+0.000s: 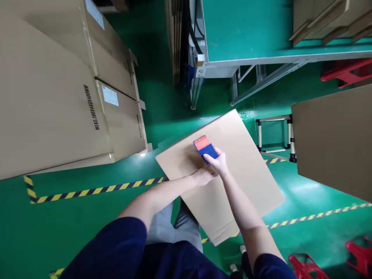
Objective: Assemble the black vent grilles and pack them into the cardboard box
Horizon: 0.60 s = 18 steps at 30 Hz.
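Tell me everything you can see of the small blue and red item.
The blue and red item is small and oblong, orange-red at the far end with a narrow dark edge, deep blue nearer the person. Any print is too small to read, and its material is unclear. The right hand grips the blue part, thumb on top, holding it slanted over the large brown cardboard. The left hand is close by; whether it touches is unclear.

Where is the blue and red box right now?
In the head view, the blue and red box is in the right hand, above the cardboard sheet.
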Available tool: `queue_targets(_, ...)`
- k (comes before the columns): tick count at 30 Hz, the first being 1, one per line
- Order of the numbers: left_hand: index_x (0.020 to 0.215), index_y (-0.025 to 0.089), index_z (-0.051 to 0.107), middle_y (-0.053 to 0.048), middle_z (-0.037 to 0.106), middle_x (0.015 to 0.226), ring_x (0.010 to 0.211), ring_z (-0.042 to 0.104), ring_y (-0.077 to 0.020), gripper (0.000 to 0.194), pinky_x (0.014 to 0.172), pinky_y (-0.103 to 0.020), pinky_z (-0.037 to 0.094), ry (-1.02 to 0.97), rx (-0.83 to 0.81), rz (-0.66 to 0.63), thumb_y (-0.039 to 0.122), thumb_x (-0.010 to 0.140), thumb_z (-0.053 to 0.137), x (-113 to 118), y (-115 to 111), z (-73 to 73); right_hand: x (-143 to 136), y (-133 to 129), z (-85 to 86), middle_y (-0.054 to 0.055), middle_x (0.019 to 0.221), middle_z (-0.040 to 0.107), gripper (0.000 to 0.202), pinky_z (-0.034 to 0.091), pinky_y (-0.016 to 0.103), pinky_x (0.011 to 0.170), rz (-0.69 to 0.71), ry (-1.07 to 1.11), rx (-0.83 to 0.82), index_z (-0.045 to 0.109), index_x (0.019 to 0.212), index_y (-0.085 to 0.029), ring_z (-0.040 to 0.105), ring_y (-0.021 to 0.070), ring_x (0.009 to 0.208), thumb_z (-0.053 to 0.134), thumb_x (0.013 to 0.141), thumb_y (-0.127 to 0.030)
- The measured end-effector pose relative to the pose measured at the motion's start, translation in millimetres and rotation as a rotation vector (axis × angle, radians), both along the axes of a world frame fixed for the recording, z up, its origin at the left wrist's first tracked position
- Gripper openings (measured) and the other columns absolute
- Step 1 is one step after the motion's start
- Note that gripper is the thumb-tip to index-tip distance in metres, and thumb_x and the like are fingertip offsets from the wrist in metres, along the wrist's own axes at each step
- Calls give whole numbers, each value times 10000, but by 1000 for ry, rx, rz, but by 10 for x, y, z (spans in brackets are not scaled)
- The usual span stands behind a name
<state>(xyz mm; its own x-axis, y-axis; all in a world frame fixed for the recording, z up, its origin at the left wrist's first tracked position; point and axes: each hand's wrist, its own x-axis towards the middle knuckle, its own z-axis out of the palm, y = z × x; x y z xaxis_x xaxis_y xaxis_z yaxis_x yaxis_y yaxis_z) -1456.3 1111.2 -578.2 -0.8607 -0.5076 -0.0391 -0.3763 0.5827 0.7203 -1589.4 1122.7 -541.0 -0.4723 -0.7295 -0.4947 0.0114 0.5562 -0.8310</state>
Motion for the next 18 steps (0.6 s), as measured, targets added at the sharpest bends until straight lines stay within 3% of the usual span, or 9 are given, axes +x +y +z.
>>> queue_targets(2, 1040, 274, 796, -69, 803, 1028, 913, 761, -235, 345, 793, -392, 638, -21, 88, 101, 362, 910, 489, 316, -162, 167, -6, -11, -10, -23, 610, 524, 527, 406, 254, 516, -6, -41, -19, 575, 690, -199, 467, 130, 576, 794, 614, -672)
queue_targets(4, 1106, 230, 775, -103, 797, 1053, 946, 755, -212, 413, 843, -353, 618, -23, 279, 348, 391, 975, 418, 456, -493, 303, -15, -23, -25, -19, 611, 546, 529, 416, 254, 515, -2, -74, -29, 594, 700, -192, 486, 130, 569, 810, 610, -667)
queue_targets(6, 1152, 178, 749, -128, 778, 1133, 1032, 733, -228, 471, 905, -364, 589, 38, 626, 586, 510, 975, 465, 387, -929, 406, -16, -32, -26, -8, 621, 571, 528, 430, 259, 523, 3, -89, -19, 615, 718, -188, 510, 139, 576, 813, 618, -666)
queue_targets(7, 1122, 169, 756, -127, 775, 1138, 1053, 723, -238, 499, 932, -368, 571, 81, 840, 642, 579, 926, 551, 296, -1148, 446, -14, -36, -19, -3, 628, 583, 529, 435, 261, 526, -2, -91, -11, 622, 727, -186, 519, 143, 581, 813, 621, -669)
queue_targets(10, 943, 156, 794, -114, 792, 1021, 975, 719, -239, 523, 939, -364, 538, 129, 1287, 580, 603, 674, 838, -13, -1648, 523, -5, -49, 22, 1, 639, 594, 546, 433, 260, 526, -25, -89, 4, 630, 736, -182, 519, 140, 578, 815, 612, -681)
queue_targets(14, 772, 158, 788, -84, 781, 830, 793, 692, -197, 502, 853, -357, 535, 77, 1398, 592, 483, 442, 981, -204, -1842, 518, 4, -110, 75, -16, 613, 544, 553, 395, 249, 513, -26, -79, 20, 595, 698, -183, 474, 119, 556, 816, 619, -684)
queue_targets(18, 665, 150, 744, -60, 736, 693, 648, 633, -159, 423, 728, -338, 525, 23, 1271, 706, 410, 437, 987, -269, -1799, 433, 32, -156, 136, -24, 607, 505, 544, 366, 246, 518, -13, -24, 82, 578, 693, -190, 448, 115, 563, 802, 657, -685)
